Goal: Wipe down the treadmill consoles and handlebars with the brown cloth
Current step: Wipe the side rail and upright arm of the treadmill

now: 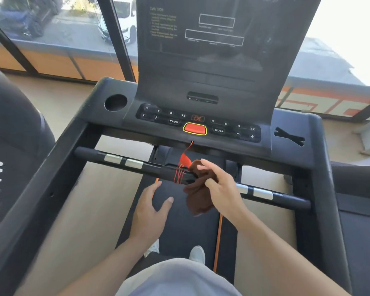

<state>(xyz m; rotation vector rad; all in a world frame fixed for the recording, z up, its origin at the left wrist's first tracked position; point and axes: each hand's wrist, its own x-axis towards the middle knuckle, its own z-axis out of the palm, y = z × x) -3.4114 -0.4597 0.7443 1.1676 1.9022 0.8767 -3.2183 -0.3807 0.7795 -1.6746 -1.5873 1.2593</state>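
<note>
In the head view, a treadmill console [201, 124] was seen from above, and everything else is placed from it. Just below the console, a black handlebar [137, 165] ran across the frame, with silver sensor plates [123, 160] set into it on the left side and more on the right. The brown cloth [199, 201] was draped over the middle of that bar, directly below the console's red stop button [194, 128], with its lower part hanging down in front of the belt [179, 221]. The cloth was held against the bar by the right hand [220, 186]; the fingers were loosely curled over the cloth, the forefinger lifted and stretched toward the console, the thumb pressed on the cloth's near side. A red safety cord [185, 159] hung from under the stop button and was looped round the bar just left of the cloth. The left hand [152, 210] was held lower, further from the console than the bar, with nothing in it; its fingers were spread and the thumb was stretched out toward the cloth, without touching it. A round cup holder [115, 102] was seen at the console's left end. The dark display panel [212, 43] rose above the console's buttons. White shoes [198, 254] were seen on the belt, far below the console.
</note>
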